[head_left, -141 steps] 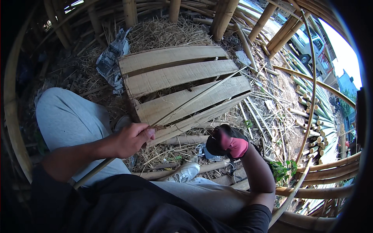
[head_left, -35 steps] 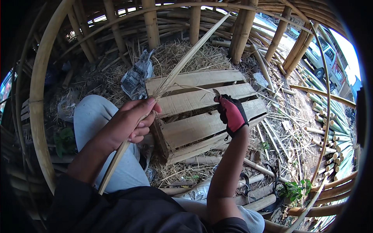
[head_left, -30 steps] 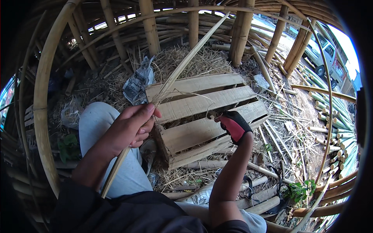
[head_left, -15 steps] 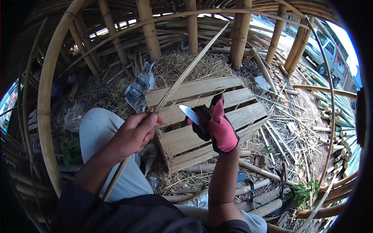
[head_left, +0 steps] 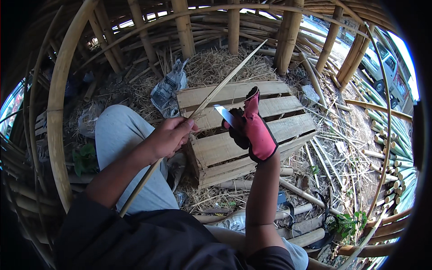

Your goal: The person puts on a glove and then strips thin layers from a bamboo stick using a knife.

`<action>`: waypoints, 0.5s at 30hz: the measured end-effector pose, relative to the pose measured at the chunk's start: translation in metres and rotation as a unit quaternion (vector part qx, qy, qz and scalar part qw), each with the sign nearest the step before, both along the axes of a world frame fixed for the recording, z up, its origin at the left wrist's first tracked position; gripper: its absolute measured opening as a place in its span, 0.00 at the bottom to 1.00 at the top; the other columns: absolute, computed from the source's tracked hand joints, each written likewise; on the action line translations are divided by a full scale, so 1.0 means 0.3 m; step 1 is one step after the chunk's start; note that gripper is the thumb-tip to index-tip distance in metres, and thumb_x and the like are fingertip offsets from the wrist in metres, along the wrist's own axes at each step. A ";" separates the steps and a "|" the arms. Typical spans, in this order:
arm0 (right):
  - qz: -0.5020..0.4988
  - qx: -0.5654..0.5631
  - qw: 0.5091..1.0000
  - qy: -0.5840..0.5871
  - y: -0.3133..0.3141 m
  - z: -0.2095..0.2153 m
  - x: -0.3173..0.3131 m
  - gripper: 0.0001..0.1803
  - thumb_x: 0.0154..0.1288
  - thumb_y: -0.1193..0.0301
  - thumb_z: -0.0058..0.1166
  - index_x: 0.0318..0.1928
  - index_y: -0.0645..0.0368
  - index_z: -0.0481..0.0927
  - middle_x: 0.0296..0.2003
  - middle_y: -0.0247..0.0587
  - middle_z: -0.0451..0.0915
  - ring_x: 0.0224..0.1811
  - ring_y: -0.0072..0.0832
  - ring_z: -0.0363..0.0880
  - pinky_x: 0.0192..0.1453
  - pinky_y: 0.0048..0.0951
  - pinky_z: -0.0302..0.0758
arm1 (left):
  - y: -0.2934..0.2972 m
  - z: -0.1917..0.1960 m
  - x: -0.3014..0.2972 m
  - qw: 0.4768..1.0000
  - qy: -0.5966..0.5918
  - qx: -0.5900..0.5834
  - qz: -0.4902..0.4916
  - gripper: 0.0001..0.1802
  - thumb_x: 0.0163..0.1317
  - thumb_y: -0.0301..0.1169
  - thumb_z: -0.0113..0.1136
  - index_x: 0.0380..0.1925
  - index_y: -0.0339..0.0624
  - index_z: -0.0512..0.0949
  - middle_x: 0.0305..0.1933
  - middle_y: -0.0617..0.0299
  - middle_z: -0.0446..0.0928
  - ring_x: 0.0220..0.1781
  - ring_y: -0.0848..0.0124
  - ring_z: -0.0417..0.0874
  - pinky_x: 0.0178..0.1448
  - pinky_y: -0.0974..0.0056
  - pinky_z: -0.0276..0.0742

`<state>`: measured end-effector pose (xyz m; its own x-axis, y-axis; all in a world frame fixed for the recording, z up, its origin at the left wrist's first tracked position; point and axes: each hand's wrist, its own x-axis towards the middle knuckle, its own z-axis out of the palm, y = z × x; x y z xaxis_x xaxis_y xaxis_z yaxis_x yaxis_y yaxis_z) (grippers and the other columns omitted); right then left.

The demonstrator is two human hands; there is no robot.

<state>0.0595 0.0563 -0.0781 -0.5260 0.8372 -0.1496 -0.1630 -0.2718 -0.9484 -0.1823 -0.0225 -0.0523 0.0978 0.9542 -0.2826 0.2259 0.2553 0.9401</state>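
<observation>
My bare left hand is closed around a long, thin bamboo strip. The strip slants from beside my left leg up to a pointed far end above the slatted wooden crate. Thin frayed fibres show on it just beyond my fingers. My right hand, in a pink and black glove, grips a knife whose handle is hidden in the fist. The thumb sticks up. The shiny blade points toward the strip, just right of my left hand, and seems a little apart from it.
Upright bamboo poles and a curved pole surround me. A crumpled printed sheet lies on straw behind the crate. Cut bamboo poles are stacked at the right, with a parked vehicle beyond. Bamboo slivers litter the ground.
The whole view has shifted, so the crate and both hands appear higher in it. My hands keep hold of the bamboo strip and the knife, their positions to each other almost the same.
</observation>
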 end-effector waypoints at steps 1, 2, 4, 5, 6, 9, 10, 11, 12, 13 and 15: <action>0.021 0.037 0.999 -0.025 0.002 -0.019 0.000 0.36 0.75 0.36 0.30 0.36 0.54 0.79 0.19 0.20 0.64 0.16 0.13 0.52 0.20 0.20 0.47 | 0.003 -0.004 0.003 1.000 -0.001 -0.001 -0.003 0.22 0.77 0.49 0.46 0.48 0.39 0.77 0.23 0.72 0.64 0.15 0.85 0.58 0.16 0.73 0.54; 0.043 0.074 0.995 -0.050 0.000 -0.030 -0.002 0.37 0.74 0.34 0.29 0.36 0.54 0.79 0.19 0.20 0.64 0.17 0.13 0.52 0.21 0.20 0.48 | 0.005 -0.007 0.006 1.000 0.013 0.005 0.002 0.23 0.77 0.49 0.47 0.48 0.39 0.77 0.22 0.73 0.64 0.15 0.85 0.58 0.16 0.73 0.54; 0.029 0.089 0.994 -0.061 -0.015 -0.022 -0.032 0.47 0.67 0.24 0.20 0.31 0.54 0.76 0.18 0.23 0.66 0.13 0.12 0.55 0.17 0.20 0.48 | 0.007 -0.018 0.008 1.000 0.026 0.010 0.008 0.23 0.77 0.49 0.47 0.48 0.39 0.77 0.21 0.73 0.64 0.15 0.85 0.58 0.16 0.72 0.53; 0.022 0.062 0.996 -0.054 -0.016 -0.017 -0.042 0.47 0.67 0.24 0.20 0.32 0.54 0.77 0.18 0.22 0.66 0.13 0.12 0.55 0.17 0.20 0.48 | 0.007 -0.024 0.007 1.000 0.019 0.013 0.001 0.23 0.77 0.48 0.47 0.47 0.38 0.77 0.20 0.73 0.64 0.14 0.84 0.58 0.16 0.72 0.54; 0.016 0.035 0.998 -0.047 -0.015 -0.015 -0.054 0.46 0.67 0.25 0.19 0.32 0.53 0.77 0.18 0.22 0.66 0.14 0.12 0.55 0.17 0.20 0.48 | 0.007 -0.028 0.004 1.000 0.012 0.016 -0.004 0.23 0.77 0.48 0.47 0.47 0.38 0.77 0.20 0.73 0.64 0.14 0.84 0.59 0.16 0.72 0.54; -0.002 0.026 0.998 -0.063 -0.013 -0.019 -0.066 0.45 0.69 0.27 0.22 0.34 0.54 0.78 0.18 0.21 0.64 0.16 0.13 0.54 0.20 0.20 0.49 | -0.002 -0.014 0.009 1.000 0.022 0.003 -0.008 0.21 0.79 0.45 0.43 0.50 0.39 0.75 0.22 0.74 0.61 0.16 0.86 0.56 0.17 0.74 0.53; -0.011 0.011 0.998 -0.066 -0.014 -0.016 -0.062 0.43 0.71 0.29 0.26 0.36 0.55 0.80 0.19 0.21 0.63 0.18 0.14 0.55 0.22 0.21 0.50 | -0.002 -0.014 0.008 1.000 0.021 0.003 -0.008 0.21 0.79 0.45 0.43 0.50 0.39 0.75 0.22 0.74 0.61 0.16 0.86 0.56 0.17 0.74 0.53; -0.010 0.011 0.998 -0.067 -0.014 -0.014 -0.058 0.43 0.71 0.29 0.26 0.36 0.55 0.80 0.19 0.21 0.63 0.18 0.14 0.55 0.22 0.21 0.50 | -0.001 -0.014 0.005 1.000 0.023 0.004 -0.008 0.20 0.79 0.45 0.43 0.50 0.39 0.75 0.22 0.74 0.61 0.16 0.86 0.56 0.17 0.74 0.53; -0.022 0.017 0.997 -0.079 -0.015 -0.011 -0.053 0.43 0.70 0.29 0.27 0.36 0.56 0.80 0.18 0.22 0.63 0.18 0.14 0.55 0.23 0.22 0.51 | -0.001 -0.016 0.003 1.000 0.026 0.005 -0.007 0.20 0.79 0.45 0.43 0.50 0.38 0.75 0.22 0.74 0.61 0.16 0.86 0.56 0.17 0.74 0.53; -0.033 0.023 0.995 -0.091 -0.018 -0.004 -0.052 0.43 0.70 0.28 0.29 0.36 0.56 0.79 0.18 0.22 0.63 0.18 0.14 0.55 0.23 0.22 0.51 | 0.000 -0.020 0.000 1.000 0.025 0.005 -0.007 0.20 0.79 0.45 0.43 0.50 0.38 0.75 0.22 0.74 0.61 0.16 0.86 0.56 0.17 0.74 0.53; -0.041 0.014 0.992 -0.122 -0.036 0.036 -0.059 0.43 0.69 0.28 0.31 0.35 0.57 0.79 0.18 0.22 0.63 0.18 0.14 0.55 0.23 0.22 0.51 | 0.001 -0.029 -0.008 1.000 0.025 0.010 -0.006 0.21 0.79 0.44 0.43 0.50 0.38 0.75 0.22 0.74 0.62 0.16 0.86 0.57 0.17 0.74 0.54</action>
